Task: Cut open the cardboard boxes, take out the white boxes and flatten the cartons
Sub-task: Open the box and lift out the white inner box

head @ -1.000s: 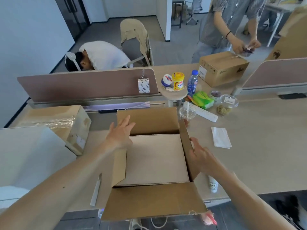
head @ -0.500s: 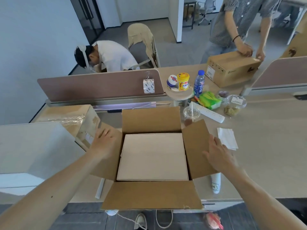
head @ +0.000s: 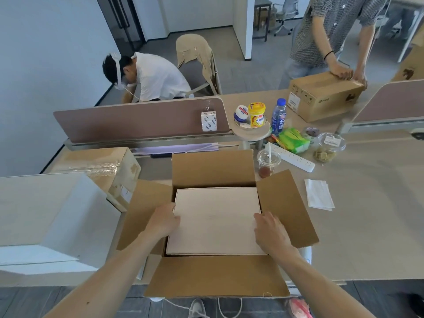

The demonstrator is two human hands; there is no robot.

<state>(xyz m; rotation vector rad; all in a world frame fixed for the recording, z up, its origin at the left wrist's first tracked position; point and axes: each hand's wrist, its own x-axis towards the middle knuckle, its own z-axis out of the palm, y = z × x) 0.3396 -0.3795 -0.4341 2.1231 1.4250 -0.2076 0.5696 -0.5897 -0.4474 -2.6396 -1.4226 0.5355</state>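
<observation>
An opened brown carton (head: 215, 275) stands at the desk's near edge with all its flaps folded outward. Inside it lies a white box (head: 215, 216), top face showing, filling the opening. My left hand (head: 164, 220) is at the white box's left edge, fingers curled down into the gap beside the carton wall and thumb on top. My right hand (head: 270, 230) rests over the box's right edge with fingers loosely extended. A second white box (head: 46, 214) stands on the desk to the left. Behind it sits a taped carton (head: 103, 166).
A plastic cup (head: 268, 161), a power strip (head: 293, 157), snacks and a napkin (head: 319, 196) lie right of the carton. A white cutter (head: 140, 270) shows under the left flap. Across the divider (head: 137, 120), one person handles another carton (head: 325, 95) and another bends down.
Both hands left the side flaps, which now lie spread outward, and moved inward onto the left and right edges of the white box. The camera has moved closer.
</observation>
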